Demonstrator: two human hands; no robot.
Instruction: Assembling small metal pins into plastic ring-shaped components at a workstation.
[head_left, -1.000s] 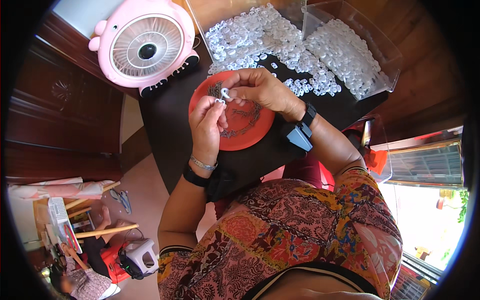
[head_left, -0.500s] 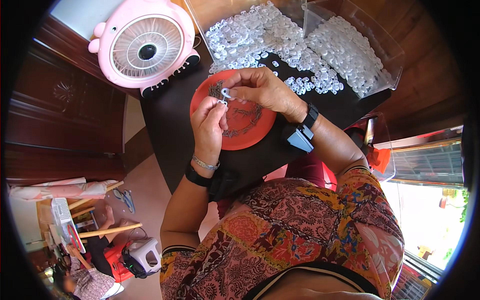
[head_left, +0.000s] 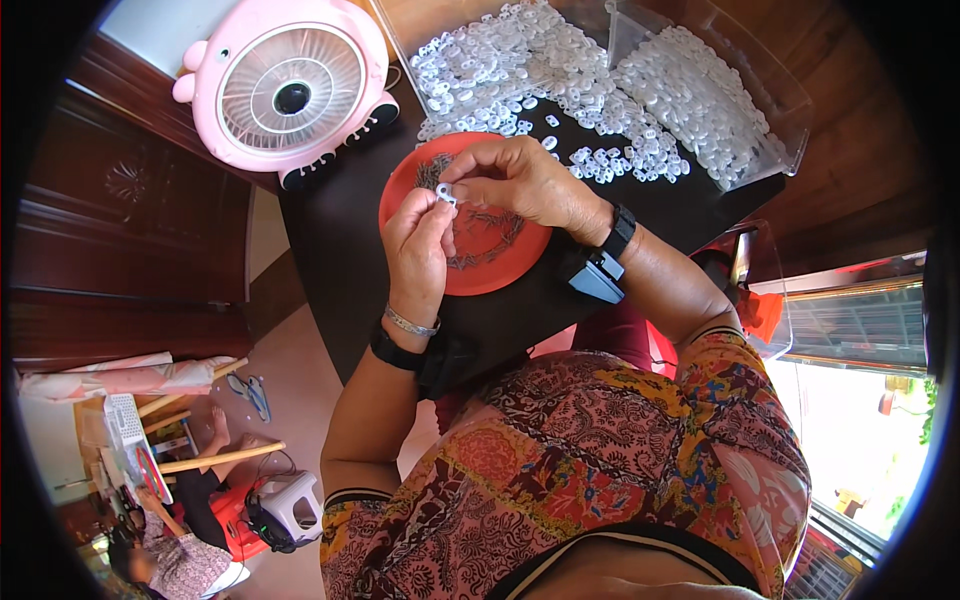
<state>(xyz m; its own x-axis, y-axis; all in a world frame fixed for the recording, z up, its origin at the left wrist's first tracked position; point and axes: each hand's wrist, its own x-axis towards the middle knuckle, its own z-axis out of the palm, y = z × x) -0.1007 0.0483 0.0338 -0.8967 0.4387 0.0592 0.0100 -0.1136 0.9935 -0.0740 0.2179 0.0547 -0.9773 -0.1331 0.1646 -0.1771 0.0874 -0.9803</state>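
Note:
Over an orange-red plate, my two hands meet fingertip to fingertip. Between the thumb and fingers of my left hand is a small white plastic piece with a hole in it. My right hand pinches at the upper end of the white plastic, its thumb and forefinger pressed close. The two hands' pieces now sit against each other, and I cannot tell whether they are joined. Thin grey metal pins, perhaps nails or screws, lie scattered in the plate.
Behind the plate, many white oval pieces spill onto the dark table. A clear bin at the far right holds more. A pink fan stands far left. Another person is low on the left, near a stool.
The white piece in my right fingers has come down against the one in my left; a gap showed between the hands' pieces before. The view has shifted slightly.

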